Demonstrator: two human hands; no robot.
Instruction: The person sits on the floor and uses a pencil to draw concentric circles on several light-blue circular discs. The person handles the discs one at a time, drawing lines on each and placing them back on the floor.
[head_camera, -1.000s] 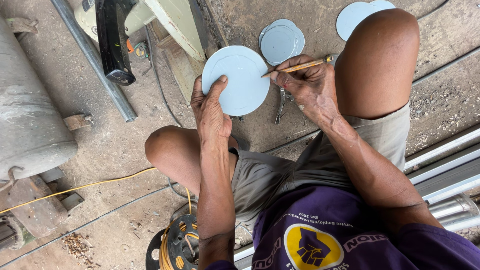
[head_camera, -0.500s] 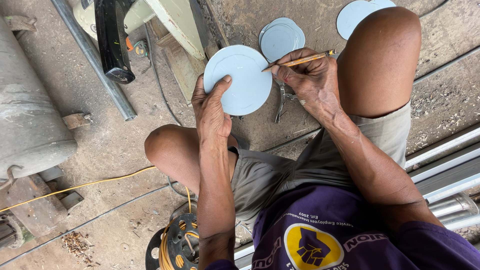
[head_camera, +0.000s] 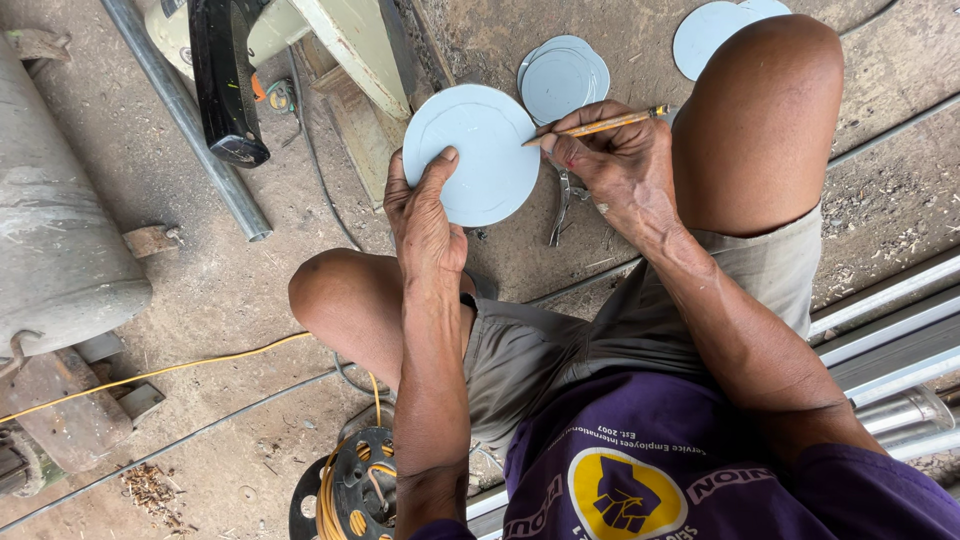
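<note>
My left hand (head_camera: 425, 215) holds a pale blue round disc (head_camera: 480, 150) by its lower left edge, thumb lying on its face. In my right hand (head_camera: 615, 165) is a yellow pencil (head_camera: 600, 125), its tip touching the disc's right edge. Both hands are above the ground between my bent knees. A stack of similar blue discs (head_camera: 565, 75) lies on the concrete just beyond the held one, and more discs (head_camera: 715, 30) lie at the top right behind my right knee.
A metal tool (head_camera: 560, 210) like pliers lies on the ground under my right hand. A grey pipe (head_camera: 190, 125) and a machine with a black handle (head_camera: 225, 80) are at the upper left, a large cylinder (head_camera: 60, 220) at left, a cable reel (head_camera: 350, 490) at the bottom, metal rails (head_camera: 890, 340) at right.
The disc and both hands have stayed almost in place; the pencil tip has shifted slightly along the disc's right edge.
</note>
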